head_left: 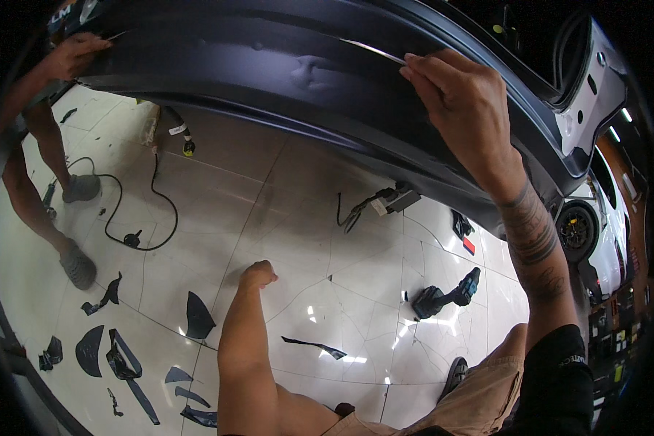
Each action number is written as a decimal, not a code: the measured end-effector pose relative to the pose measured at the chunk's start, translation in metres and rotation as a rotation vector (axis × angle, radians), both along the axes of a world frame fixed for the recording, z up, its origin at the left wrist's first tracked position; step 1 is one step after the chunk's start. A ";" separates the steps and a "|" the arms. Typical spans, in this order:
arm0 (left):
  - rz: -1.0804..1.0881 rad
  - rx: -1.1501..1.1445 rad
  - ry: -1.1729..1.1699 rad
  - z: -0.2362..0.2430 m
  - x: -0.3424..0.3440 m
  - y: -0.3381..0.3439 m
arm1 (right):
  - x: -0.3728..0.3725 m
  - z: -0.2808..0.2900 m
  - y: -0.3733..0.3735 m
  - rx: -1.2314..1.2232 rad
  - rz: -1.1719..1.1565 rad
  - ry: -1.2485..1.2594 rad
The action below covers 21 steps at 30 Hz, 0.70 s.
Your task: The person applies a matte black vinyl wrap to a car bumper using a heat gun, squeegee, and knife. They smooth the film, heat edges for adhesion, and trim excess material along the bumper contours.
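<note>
My right hand (461, 109) is raised at a dark satin car body panel (225, 54), its fingers pinched on the end of a thin pale strip (374, 50). The strip tapers leftward along the panel; whether it is film or tape I cannot tell. Left of my fingers, a crumpled bulge (309, 73) stands out on the panel's surface. My left hand (259, 274) hangs low over the floor, away from the panel, with its fingers curled in. Whatever it may hold is hidden.
At the left, another person's hand (76, 54) is at the panel's far end. On the tiled floor (298, 189) lie a black cable (174, 225), a cordless power tool (447, 294), a grey box with wires (396, 200) and several dark trim pieces (127, 363). A white car (603, 218) stands right.
</note>
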<state>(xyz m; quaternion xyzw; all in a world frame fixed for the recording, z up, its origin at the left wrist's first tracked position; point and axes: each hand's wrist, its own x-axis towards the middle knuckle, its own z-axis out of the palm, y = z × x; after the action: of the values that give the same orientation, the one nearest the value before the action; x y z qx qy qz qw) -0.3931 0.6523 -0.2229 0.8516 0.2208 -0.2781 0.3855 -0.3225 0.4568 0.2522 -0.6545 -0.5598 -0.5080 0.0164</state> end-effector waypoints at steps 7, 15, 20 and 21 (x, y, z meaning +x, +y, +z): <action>0.018 0.000 -0.012 0.006 -0.003 0.002 | 0.000 -0.003 -0.009 0.012 0.010 0.038; -0.001 0.012 -0.004 0.010 -0.006 0.002 | 0.002 -0.003 -0.023 0.012 -0.001 0.014; -0.008 0.037 0.001 0.005 -0.006 0.005 | 0.006 -0.004 -0.039 0.029 0.006 0.025; -0.005 0.035 0.001 0.005 -0.007 0.005 | 0.007 -0.004 -0.042 0.027 0.005 0.028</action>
<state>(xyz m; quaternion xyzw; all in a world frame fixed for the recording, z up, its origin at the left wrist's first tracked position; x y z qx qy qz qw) -0.3996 0.6576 -0.2182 0.8586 0.2239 -0.2756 0.3698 -0.3159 0.4150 0.2484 -0.6600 -0.5541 -0.5061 0.0343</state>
